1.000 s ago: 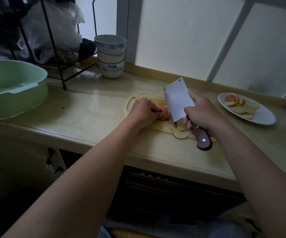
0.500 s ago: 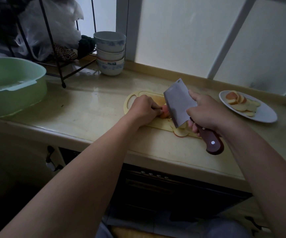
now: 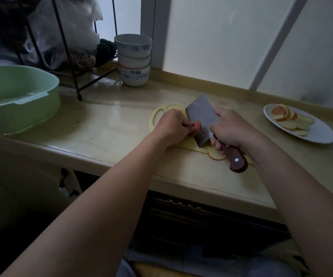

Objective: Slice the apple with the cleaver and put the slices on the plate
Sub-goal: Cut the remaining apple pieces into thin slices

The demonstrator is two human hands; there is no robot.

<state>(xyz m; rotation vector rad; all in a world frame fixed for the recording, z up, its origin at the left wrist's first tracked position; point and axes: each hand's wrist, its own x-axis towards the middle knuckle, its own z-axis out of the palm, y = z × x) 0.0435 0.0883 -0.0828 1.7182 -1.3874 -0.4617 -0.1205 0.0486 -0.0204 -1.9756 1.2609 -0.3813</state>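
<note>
Now only a small red-skinned apple (image 3: 197, 125) bit shows w/ cleaver (image 3: 201, 118).

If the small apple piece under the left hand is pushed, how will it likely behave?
The apple piece is a small rounded remnant, so it may rock. Its cut flesh probably makes it slippery. The left hand pins it beside the cleaver.

Apple (image 3: 197, 125) mostly hidden between left hand (image 3: 172, 127) and cleaver (image 3: 202, 119). Board (image 3: 161, 112) largely covered by both hands. Basin (image 3: 17, 98) cut off at left edge. Cut slice (image 3: 216, 155) half under right hand (image 3: 231, 129).
</note>
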